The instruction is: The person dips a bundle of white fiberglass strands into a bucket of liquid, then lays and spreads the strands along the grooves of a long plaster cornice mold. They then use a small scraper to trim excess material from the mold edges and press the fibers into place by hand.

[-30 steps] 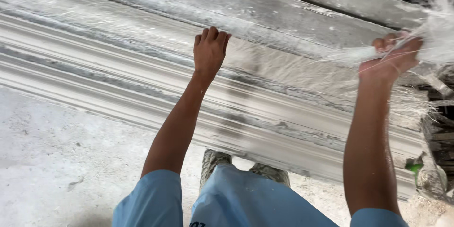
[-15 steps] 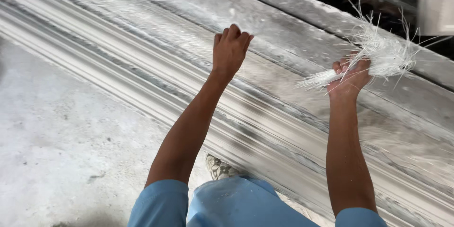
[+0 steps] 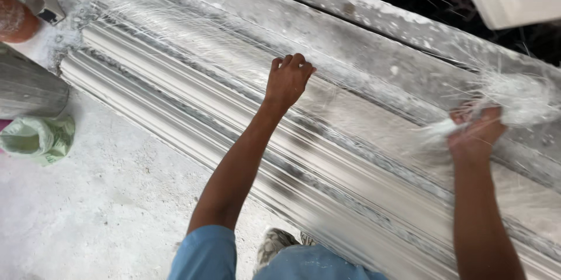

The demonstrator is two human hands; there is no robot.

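White fibre bundle [image 3: 514,102] in right hand [image 3: 476,131]

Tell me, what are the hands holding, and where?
The right hand grips a white fibre bundle at its near end. The left hand holds nothing.

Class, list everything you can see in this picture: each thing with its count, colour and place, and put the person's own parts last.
Ribbed moulding form: one, white-grey, running diagonally across the middle.
Fibre strands: one bundle, white, at the right, gripped.
Loose fibres: thin white layer spread along the form, upper left.
Bag: one, pale green, on the floor at left.
Floor: grey-white, dusty, lower left.
Shoes: two, dusty grey, bottom centre.
Left hand: one, curled, resting on the form.
Right hand: one, closed on the fibre strands.
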